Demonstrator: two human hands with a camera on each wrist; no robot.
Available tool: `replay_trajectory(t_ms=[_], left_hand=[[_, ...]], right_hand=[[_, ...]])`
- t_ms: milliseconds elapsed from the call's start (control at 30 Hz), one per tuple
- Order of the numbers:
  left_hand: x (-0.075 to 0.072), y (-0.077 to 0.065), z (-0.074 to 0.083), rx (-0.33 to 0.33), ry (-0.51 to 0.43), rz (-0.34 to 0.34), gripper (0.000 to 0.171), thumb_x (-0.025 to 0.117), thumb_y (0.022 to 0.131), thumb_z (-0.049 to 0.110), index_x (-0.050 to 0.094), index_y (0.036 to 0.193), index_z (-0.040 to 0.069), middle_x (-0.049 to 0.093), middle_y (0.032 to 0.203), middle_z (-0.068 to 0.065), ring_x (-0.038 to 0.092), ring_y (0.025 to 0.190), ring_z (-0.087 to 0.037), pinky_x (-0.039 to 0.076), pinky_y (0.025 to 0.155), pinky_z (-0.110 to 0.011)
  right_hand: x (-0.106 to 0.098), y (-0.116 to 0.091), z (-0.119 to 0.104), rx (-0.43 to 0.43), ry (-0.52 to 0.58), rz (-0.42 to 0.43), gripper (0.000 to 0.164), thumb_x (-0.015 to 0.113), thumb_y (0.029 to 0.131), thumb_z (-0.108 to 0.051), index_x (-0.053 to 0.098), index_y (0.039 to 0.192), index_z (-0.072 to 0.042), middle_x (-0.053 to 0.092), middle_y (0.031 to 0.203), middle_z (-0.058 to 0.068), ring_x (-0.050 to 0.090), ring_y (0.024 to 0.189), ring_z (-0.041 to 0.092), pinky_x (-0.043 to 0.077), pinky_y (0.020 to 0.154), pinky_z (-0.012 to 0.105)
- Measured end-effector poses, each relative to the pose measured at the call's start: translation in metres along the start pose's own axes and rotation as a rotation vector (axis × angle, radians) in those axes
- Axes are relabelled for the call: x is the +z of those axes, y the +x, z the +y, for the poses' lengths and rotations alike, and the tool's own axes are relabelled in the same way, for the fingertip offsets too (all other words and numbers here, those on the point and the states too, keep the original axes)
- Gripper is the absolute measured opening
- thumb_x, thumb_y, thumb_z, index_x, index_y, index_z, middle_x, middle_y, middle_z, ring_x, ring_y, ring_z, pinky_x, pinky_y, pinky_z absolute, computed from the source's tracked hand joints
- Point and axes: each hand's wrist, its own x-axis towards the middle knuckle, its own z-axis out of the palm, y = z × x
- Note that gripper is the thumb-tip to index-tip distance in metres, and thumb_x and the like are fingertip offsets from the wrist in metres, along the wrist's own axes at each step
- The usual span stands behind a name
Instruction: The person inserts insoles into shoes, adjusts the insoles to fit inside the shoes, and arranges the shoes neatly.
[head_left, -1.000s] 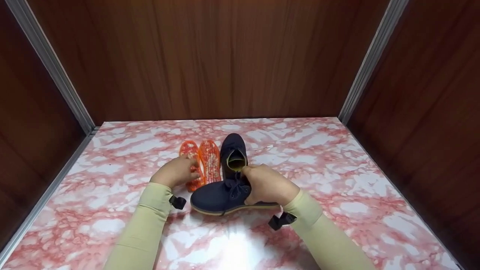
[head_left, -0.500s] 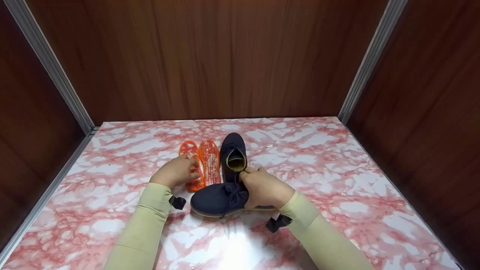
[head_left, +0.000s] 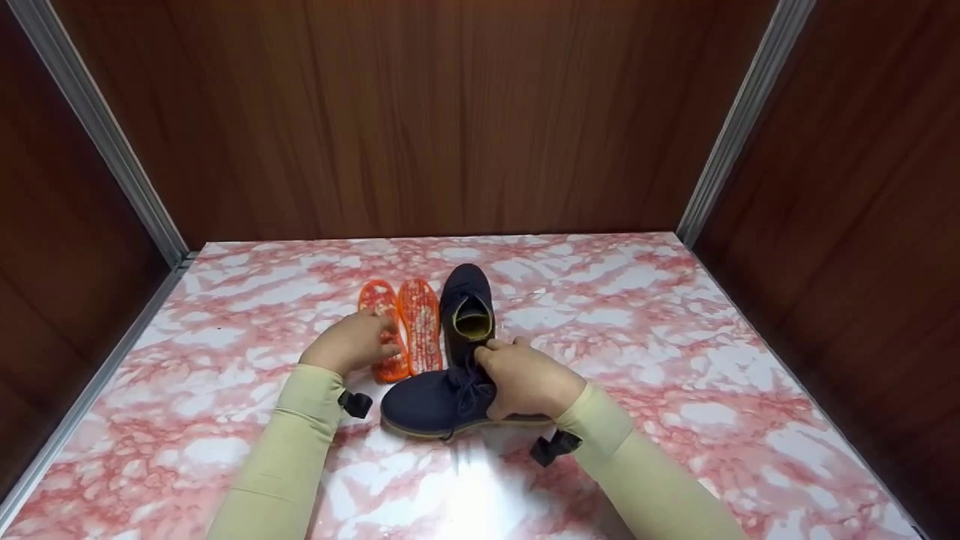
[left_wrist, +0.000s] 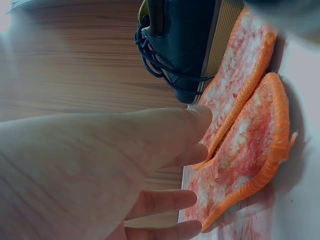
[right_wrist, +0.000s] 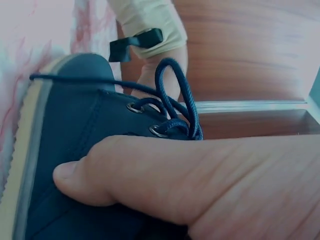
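Observation:
A navy lace-up shoe [head_left: 427, 401] lies crosswise at the front, toe to the left. My right hand [head_left: 531, 379] grips it around the heel half, and the right wrist view shows the thumb [right_wrist: 75, 175] pressed along its side below the laces [right_wrist: 175, 100]. The matching navy shoe [head_left: 466, 281] stands behind it, toe pointing away, with a yellowish lining in its opening. My left hand [head_left: 351, 343] is over the left of two orange-edged, red-and-white speckled insoles [head_left: 420, 326], fingers loosely bent. In the left wrist view its fingertips reach the insoles [left_wrist: 245, 145]; whether they touch is unclear.
The tabletop [head_left: 637, 375] has a red-and-white marbled pattern. Brown wood-grain panels [head_left: 450, 120] rise at the back and both sides, with metal posts [head_left: 739, 127] in the corners. A black strap piece [head_left: 555, 448] hangs from the right wrist, another [head_left: 355, 405] from the left.
The right hand has shifted slightly left, and the crosswise shoe has settled a little lower toward the front. My left hand and the insoles look the same.

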Motion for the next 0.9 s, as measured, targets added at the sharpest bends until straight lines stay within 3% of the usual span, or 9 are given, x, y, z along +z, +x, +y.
replay_trajectory(t_ms=[300,433,567,733,900], left_hand=[[0.000,0.001,0.003,0.003,0.008,-0.016,0.039,0.072,0.104,0.033,0.074,0.133,0.007,0.070,0.135,-0.020,0.070,0.123,-0.039,0.055,0.107,-0.056],[-0.004,-0.001,0.012,0.015,-0.004,-0.015,0.040,0.071,0.103,0.032,0.074,0.135,0.007,0.071,0.138,-0.020,0.067,0.130,-0.040,0.053,0.112,-0.057],[-0.010,-0.004,0.026,0.069,-0.041,-0.030,0.042,0.071,0.103,0.032,0.073,0.137,0.008,0.073,0.138,-0.019,0.066,0.132,-0.039,0.052,0.112,-0.058],[-0.017,-0.011,0.047,0.154,-0.112,-0.117,0.055,0.079,0.099,0.040,0.070,0.142,0.009,0.072,0.142,-0.018,0.067,0.134,-0.039,0.052,0.113,-0.057],[-0.016,-0.015,0.067,0.161,-0.127,-0.215,0.080,0.093,0.084,0.041,0.063,0.151,0.009,0.068,0.150,-0.017,0.065,0.137,-0.037,0.052,0.115,-0.055]], right_hand=[[0.007,0.007,0.004,0.040,0.036,0.057,0.061,0.095,0.069,-0.021,0.068,0.121,-0.002,0.072,0.115,0.013,0.066,0.101,0.031,0.047,0.096,0.048],[0.009,0.009,0.006,0.062,0.058,0.058,0.065,0.096,0.069,-0.022,0.068,0.124,-0.001,0.072,0.120,0.015,0.067,0.104,0.033,0.048,0.102,0.050],[0.010,0.010,0.008,0.075,0.069,0.044,0.067,0.096,0.069,-0.024,0.068,0.127,-0.002,0.072,0.124,0.016,0.067,0.102,0.036,0.051,0.100,0.050],[0.011,0.011,0.010,0.081,0.077,0.041,0.064,0.095,0.069,-0.025,0.069,0.123,-0.002,0.073,0.122,0.017,0.068,0.100,0.038,0.054,0.099,0.051],[0.012,0.011,0.012,0.094,0.106,0.043,0.063,0.096,0.069,-0.025,0.069,0.121,-0.004,0.074,0.117,0.016,0.070,0.100,0.036,0.058,0.092,0.052]])
